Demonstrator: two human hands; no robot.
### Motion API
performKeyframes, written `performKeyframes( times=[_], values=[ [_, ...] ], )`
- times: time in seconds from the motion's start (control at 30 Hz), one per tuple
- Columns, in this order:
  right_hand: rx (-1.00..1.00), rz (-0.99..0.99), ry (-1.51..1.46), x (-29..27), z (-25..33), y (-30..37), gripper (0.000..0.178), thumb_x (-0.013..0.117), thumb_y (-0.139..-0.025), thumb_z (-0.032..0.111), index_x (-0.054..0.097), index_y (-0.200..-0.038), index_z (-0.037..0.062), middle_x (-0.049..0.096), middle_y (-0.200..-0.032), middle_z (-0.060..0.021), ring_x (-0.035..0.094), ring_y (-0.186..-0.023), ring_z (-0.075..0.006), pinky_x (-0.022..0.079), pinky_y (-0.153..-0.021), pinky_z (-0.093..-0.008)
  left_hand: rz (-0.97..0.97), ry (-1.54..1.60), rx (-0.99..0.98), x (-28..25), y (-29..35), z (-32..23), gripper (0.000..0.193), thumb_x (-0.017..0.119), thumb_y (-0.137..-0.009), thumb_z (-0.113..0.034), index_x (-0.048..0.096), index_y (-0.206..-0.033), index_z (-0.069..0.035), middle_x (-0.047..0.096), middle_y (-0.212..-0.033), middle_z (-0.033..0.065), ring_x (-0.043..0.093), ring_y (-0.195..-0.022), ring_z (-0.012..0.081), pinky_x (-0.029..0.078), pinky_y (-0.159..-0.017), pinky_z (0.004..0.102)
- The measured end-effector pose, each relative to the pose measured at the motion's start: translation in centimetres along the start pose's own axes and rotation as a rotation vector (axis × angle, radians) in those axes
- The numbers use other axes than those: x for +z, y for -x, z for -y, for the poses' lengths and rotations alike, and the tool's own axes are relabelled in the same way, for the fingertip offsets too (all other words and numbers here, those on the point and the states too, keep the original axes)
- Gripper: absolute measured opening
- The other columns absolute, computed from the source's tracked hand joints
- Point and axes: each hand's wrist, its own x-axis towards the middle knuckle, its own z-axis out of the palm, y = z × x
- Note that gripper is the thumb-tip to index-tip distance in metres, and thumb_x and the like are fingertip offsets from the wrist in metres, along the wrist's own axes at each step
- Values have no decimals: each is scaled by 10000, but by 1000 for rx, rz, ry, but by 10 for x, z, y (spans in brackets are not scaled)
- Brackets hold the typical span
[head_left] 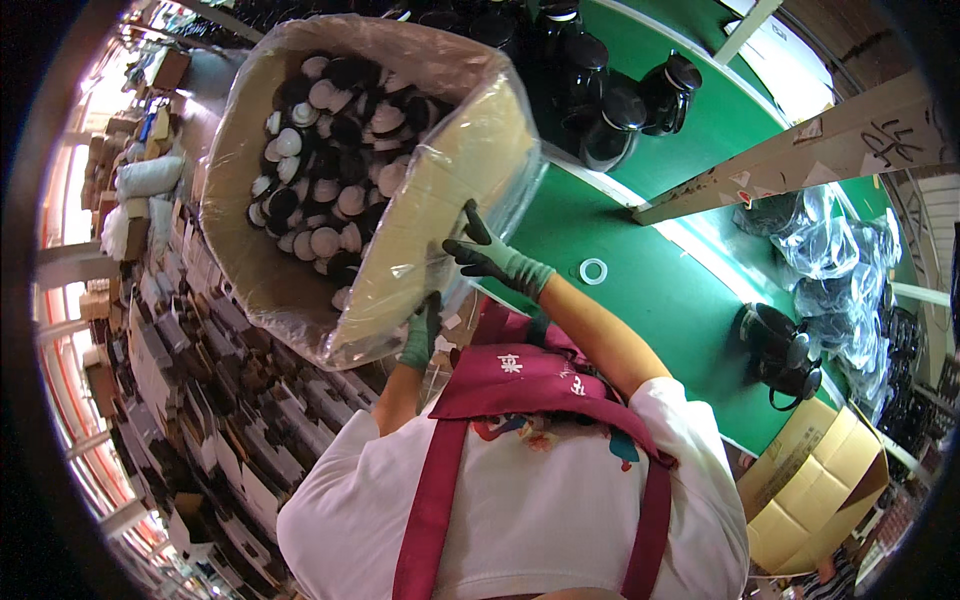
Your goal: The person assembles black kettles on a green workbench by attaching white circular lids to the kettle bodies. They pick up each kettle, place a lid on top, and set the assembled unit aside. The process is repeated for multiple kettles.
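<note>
Big cardboard box (300,290) with clear plastic liner (500,190), tilted, full of black and white caps (330,150). Right hand (490,255), green glove, fingers spread flat against box's near wall. Left hand (422,335), gloved too, fingers curled on lower edge. Dark jars (625,105) on green table (680,290) beyond right fingers, small white ring (593,271) just beside wrist.

Both gloved hands raised, right hand (490,255) spread, left hand (422,335) seemingly gripping.
</note>
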Motion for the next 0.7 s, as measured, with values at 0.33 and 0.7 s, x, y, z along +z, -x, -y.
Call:
performKeyframes(
  times=[0.33, 0.7],
  values=[
    [-377, -944, -122, -160, 20, 42, 389, 675, -932, 254, 605, -1263, 63, 653, -994, -32, 595, -784, -122, 494, -687, -263, 631, -307, 48, 84, 10, -247, 556, 724, -862, -379, 579, -1268, -27, 643, -1183, 185, 626, -1044, 311, 502, -889, 422],
    [-191, -991, 384, -122, -55, 109, 399, 690, -878, 324, 668, -1148, 31, 699, -1061, -173, 666, -999, -284, 516, -938, -385, 398, -454, 967, 264, -206, -424, 659, 807, -774, -223, 549, -1311, 60, 604, -1273, 259, 597, -1140, 391, 454, -1024, 462]
  ],
)
